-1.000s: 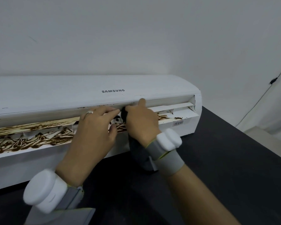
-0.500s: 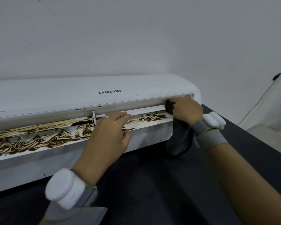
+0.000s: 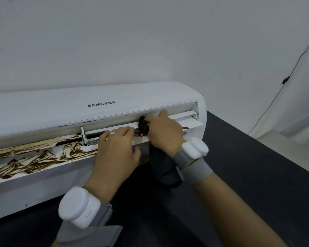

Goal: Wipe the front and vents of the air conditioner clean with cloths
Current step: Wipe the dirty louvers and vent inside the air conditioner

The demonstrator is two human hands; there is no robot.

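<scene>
A white Samsung air conditioner [image 3: 61,111] lies on a black table. Brown grime covers the left part of its vent flap [image 3: 34,155]; the right part looks mostly white, with a small brown smear near the right end. My right hand [image 3: 165,132] is shut on a dark grey cloth [image 3: 144,126], pressing a bunched end into the vent slot right of centre, while the rest of the cloth hangs below my wrist. My left hand [image 3: 116,150] lies flat on the flap just left of it, fingers spread, holding nothing.
The black table [image 3: 257,175] extends in front and to the right of the unit. A white wall stands behind it, with a thin black cable [image 3: 285,81] running down at the right. Both wrists carry white sensor bands.
My right hand slid the cloth from the vent's middle to its right end, then back left to right of centre. My left hand shifted right along the flap.
</scene>
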